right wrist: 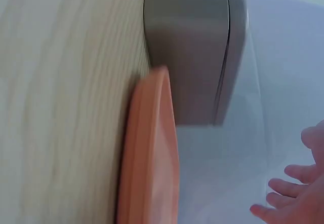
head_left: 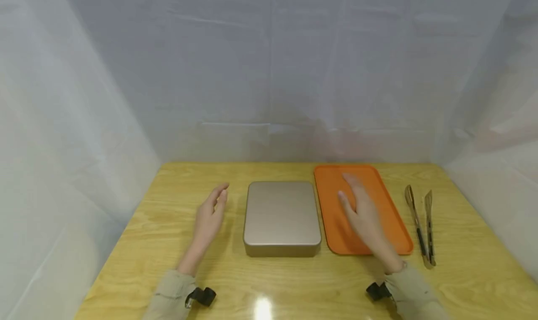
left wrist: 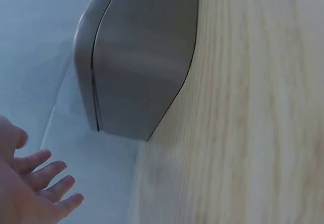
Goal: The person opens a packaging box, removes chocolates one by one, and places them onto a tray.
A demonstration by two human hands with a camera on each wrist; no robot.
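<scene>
A closed metal box (head_left: 282, 213), silvery beige with rounded corners, sits in the middle of the wooden table. To its left my left hand (head_left: 210, 215) hovers with relaxed fingers, touching nothing. My right hand (head_left: 364, 213) is above the orange tray (head_left: 388, 226), fingers extended and holding nothing. In the left wrist view the box's side (left wrist: 147, 57) shows a thin seam under its lid, apart from the left hand (left wrist: 35, 183). The right wrist view has the tray's rim (right wrist: 144, 148) beside the box (right wrist: 192, 57), with the right hand (right wrist: 298, 188) clear of both.
Right of the tray lie two long utensils with dark handle sections, one (head_left: 416, 222) beside the other (head_left: 429, 224); their exact kind is hard to tell. White sheeting (head_left: 269, 77) hangs behind the table (head_left: 168, 236) and on both sides.
</scene>
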